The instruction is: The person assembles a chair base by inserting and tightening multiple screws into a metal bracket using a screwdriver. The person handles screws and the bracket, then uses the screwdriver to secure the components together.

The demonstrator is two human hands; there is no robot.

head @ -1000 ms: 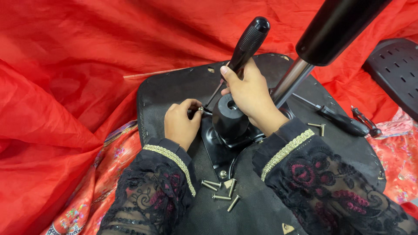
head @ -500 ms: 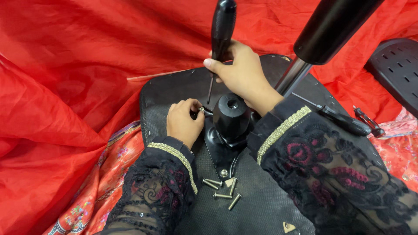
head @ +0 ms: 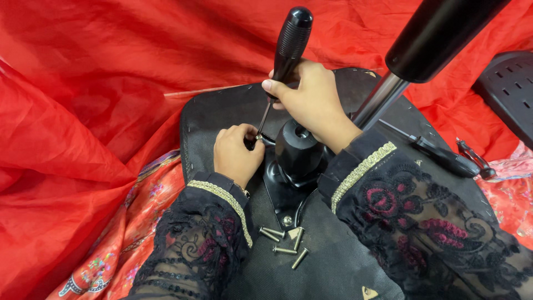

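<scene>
Between both hands, upright screwdriver (head: 288, 50), tip beside left fingers (head: 244, 136).

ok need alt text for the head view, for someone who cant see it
A right hand holds a black-handled screwdriver upright, its tip at a screw that the left hand steadies on the black metal plate of an upturned chair seat. Loose screws lie on the seat near the lace sleeves, with red cloth all around.
</scene>
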